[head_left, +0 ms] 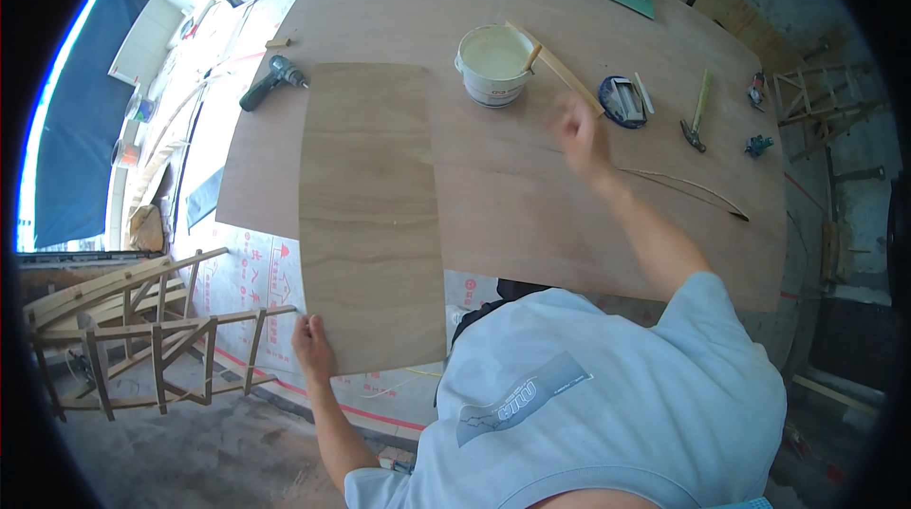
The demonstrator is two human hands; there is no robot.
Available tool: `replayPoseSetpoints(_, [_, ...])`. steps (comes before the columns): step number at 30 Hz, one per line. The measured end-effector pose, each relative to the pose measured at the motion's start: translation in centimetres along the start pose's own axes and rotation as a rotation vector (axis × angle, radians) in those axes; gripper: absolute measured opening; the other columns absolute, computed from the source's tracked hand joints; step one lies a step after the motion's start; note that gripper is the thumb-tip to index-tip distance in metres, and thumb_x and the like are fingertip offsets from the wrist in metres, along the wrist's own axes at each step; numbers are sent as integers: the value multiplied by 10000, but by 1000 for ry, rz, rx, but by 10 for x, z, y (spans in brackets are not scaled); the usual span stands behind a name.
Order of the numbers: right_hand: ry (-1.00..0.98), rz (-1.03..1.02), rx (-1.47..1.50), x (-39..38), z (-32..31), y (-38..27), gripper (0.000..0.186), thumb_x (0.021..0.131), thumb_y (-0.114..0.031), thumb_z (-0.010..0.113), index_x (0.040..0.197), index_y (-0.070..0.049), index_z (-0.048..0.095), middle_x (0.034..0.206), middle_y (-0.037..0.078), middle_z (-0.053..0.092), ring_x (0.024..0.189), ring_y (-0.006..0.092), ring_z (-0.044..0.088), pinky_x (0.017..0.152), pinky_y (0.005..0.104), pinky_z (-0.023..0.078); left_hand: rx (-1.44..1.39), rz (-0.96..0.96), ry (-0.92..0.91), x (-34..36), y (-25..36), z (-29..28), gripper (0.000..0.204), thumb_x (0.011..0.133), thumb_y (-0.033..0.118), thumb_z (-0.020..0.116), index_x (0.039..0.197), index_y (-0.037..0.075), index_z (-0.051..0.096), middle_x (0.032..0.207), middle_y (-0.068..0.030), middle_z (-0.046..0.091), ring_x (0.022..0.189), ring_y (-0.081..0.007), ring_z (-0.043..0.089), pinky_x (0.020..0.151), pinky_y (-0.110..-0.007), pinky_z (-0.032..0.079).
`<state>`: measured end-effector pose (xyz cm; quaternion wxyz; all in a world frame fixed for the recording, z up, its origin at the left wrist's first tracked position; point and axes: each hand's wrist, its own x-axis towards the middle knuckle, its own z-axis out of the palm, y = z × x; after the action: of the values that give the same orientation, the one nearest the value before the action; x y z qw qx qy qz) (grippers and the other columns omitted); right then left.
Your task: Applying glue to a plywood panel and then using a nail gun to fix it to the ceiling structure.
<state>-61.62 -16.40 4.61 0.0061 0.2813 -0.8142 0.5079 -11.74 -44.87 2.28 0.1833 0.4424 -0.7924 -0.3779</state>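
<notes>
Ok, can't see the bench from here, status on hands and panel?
Left hand on veneer panel near corner. Right hand raised, blurred, empty, near glue bucket. Nothing on the panel.

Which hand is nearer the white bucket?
Right. The right hand is raised just beside the white bucket, toward the person. The left hand grips the near corner of the plywood panel, far off.

Open plywood between the veneer sheet (pixel 370 215) and the raised right hand (pixel 581 134), bare toward the near edge; farther on, blocked by the white bucket (pixel 493 65) with its stick, the wooden strip (pixel 560 68), the hammer (pixel 697 115), and at far left the drill (pixel 272 80).
</notes>
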Motion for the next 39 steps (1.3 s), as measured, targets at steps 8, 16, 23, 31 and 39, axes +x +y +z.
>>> replayPoseSetpoints(8, [-245, 10, -477, 160, 24, 31, 416, 884, -403, 681, 1090, -42, 666, 855, 118, 729, 793, 265, 700, 715, 399, 531, -326, -445, -23, -27, -108, 84, 333, 997, 336, 577, 866, 30, 570, 759, 8, 526, 718, -97, 443, 643, -279, 378])
replayPoseSetpoints(16, [-222, -75, -390, 168, 29, 3, 249, 895, -288, 643, 921, -49, 710, 809, 98, 732, 763, 267, 704, 697, 385, 534, -790, -949, 27, -86, -118, 111, 422, 912, 296, 695, 1201, 42, 522, 1095, -65, 600, 934, -178, 581, 843, -387, 481])
replayPoseSetpoints(23, [-308, -150, -395, 191, 75, 39, 260, 879, -310, 677, 906, -54, 716, 780, 103, 726, 708, 278, 695, 643, 385, 529, -1266, -994, 340, -128, -162, 159, 661, 927, 481, 630, 1426, 126, 380, 1428, -72, 462, 1327, -315, 421, 1019, -608, 374])
replayPoseSetpoints(31, [39, 337, 244, 190, 39, 49, 371, 916, -364, 681, 787, -16, 658, 636, 64, 648, 564, 203, 609, 530, 333, 475, -1605, -1115, 331, -120, -103, 206, 838, 937, 760, 246, 1508, 154, 335, 1556, -66, 350, 1383, -332, 376, 1122, -549, 328])
replayPoseSetpoints(39, [35, 764, 1302, 118, 20, 97, 155, 990, -175, 588, 946, -31, 627, 759, 67, 630, 692, 169, 597, 602, 284, 476, -1288, -1157, 307, -121, -98, 143, 817, 952, 732, 282, 1509, 138, 355, 1557, -82, 368, 1404, -311, 369, 1146, -507, 314])
